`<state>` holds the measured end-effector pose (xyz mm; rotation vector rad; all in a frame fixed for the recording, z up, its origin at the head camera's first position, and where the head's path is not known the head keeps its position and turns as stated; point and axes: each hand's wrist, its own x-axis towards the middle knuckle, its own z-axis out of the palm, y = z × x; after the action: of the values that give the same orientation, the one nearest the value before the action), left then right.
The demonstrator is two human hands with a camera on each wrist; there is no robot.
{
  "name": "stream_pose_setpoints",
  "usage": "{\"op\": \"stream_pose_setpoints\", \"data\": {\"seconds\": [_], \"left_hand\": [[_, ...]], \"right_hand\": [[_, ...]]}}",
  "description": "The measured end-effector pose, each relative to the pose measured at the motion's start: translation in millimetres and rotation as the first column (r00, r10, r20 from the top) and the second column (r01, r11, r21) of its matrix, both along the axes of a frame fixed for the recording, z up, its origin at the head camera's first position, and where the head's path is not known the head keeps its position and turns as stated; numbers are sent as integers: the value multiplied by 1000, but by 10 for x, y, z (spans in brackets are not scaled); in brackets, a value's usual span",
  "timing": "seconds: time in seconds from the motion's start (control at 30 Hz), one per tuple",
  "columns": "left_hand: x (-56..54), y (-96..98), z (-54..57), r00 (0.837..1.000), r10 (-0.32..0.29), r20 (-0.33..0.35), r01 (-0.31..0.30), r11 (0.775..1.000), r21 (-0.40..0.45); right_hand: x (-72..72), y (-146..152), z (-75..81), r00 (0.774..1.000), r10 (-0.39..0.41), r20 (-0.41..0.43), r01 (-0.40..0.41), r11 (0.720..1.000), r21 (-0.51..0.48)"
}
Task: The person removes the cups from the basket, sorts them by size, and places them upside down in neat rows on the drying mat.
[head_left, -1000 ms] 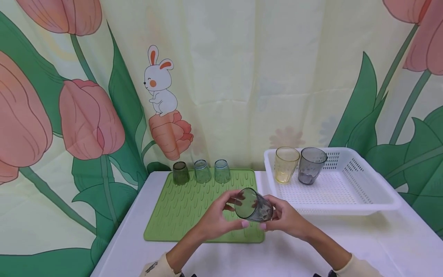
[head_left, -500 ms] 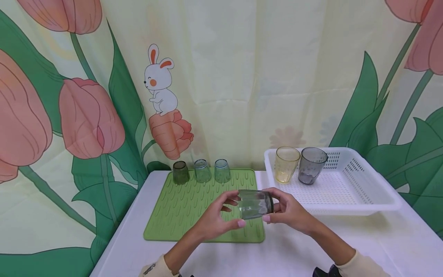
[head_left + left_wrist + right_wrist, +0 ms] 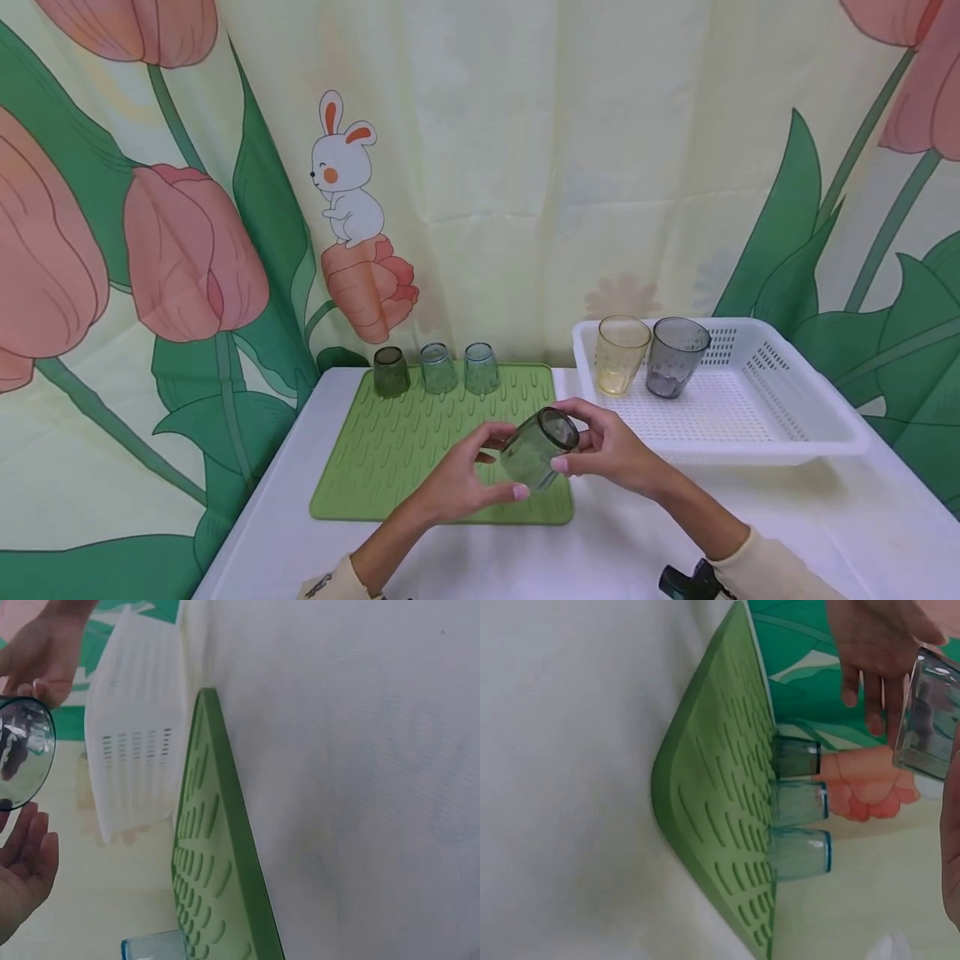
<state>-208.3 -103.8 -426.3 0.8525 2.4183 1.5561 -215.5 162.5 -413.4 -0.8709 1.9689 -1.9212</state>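
Lower centre: right hand [image 3: 611, 448] pinches tilted grey glass [image 3: 531, 454]; left hand [image 3: 463, 477] grips nothing. Three inverted glasses [image 3: 438, 371] on green mat [image 3: 405, 467], left of centre; two upright glasses [image 3: 675, 365] remain in white basket [image 3: 750, 452], right.

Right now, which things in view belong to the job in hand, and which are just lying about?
Likely part of the job:
smoky tumbler in the right hand
dark tumbler and two bluish tumblers, upturned
ridged green mat
yellow tumbler and gray tumbler
white perforated basket holding both

Likely just surroundings:
printed tulip curtain
white table
black wrist device
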Motion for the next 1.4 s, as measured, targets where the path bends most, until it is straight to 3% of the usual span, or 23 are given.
{"op": "stream_pose_setpoints", "data": {"seconds": [0.33, 0.47, 0.6, 0.7, 0.93, 1.3, 1.4], "left_hand": [[-30, -105, -91, 999, 47, 19, -47, 999, -24], [-42, -212, -144, 996, 82, 46, -81, 996, -31], [-50, -345, -205, 992, 107, 69, -104, 994, -38], [-49, -443, -259, 990, 116, 84, -113, 993, -35], [-22, -659, -400, 985, 148, 88, -143, 988, -65], [-7, -938, -545, 970, 214, 112, -201, 972, -119], [-5, -997, -570, 963, 239, 121, -221, 965, -142]], "right_hand": [[-106, -173, 33, 997, -53, -50, 57, 994, 92], [-196, -277, 81, 992, -121, -40, 125, 983, 134], [-319, -392, 113, 973, -227, -48, 232, 957, 173], [-422, -474, 104, 944, -326, -60, 331, 921, 207], [-631, -661, 57, 844, -533, -61, 523, 794, 309], [-931, -851, -102, 749, -660, -57, 635, 692, 344], [-1009, -868, -199, 709, -703, -51, 674, 655, 341]]}}
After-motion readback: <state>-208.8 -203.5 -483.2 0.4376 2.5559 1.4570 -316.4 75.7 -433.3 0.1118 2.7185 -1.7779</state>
